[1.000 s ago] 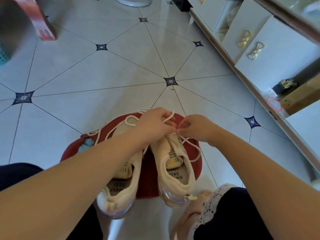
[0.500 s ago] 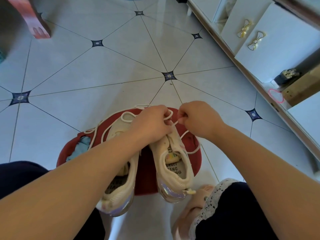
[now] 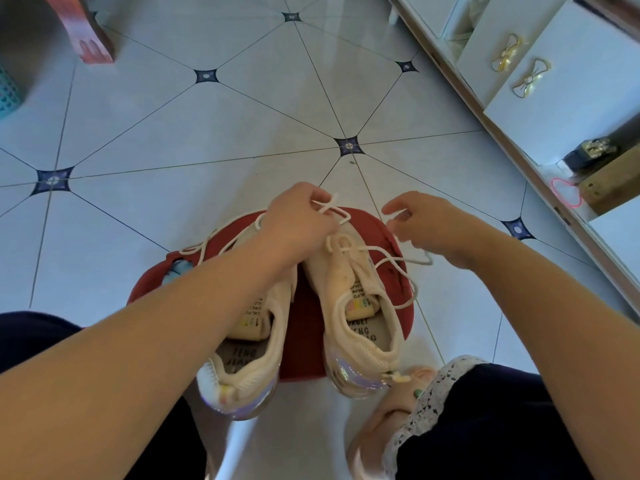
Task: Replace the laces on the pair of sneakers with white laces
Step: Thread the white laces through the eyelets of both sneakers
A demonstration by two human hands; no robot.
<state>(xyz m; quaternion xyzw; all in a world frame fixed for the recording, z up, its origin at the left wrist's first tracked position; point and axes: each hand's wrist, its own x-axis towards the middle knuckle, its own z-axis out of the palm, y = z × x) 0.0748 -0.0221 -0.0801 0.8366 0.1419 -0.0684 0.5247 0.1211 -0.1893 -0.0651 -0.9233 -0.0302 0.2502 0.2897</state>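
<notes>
We count two cream sneakers on the red stool (image 3: 304, 341): left sneaker (image 3: 249, 368), right sneaker (image 3: 356, 282). Our left hand (image 3: 298, 220) pinches the white lace (image 3: 332, 206) at the right sneaker's toe; our right hand (image 3: 429, 226), fingers curled, holds its other strand. Open tiled floor (image 3: 207, 133) lies ahead, one white cabinet (image 3: 571, 81) bordering it on the right

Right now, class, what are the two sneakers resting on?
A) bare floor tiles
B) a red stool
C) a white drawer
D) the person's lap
B: the left sneaker and the right sneaker sit side by side on the red stool, its seat showing between and around them.
</notes>
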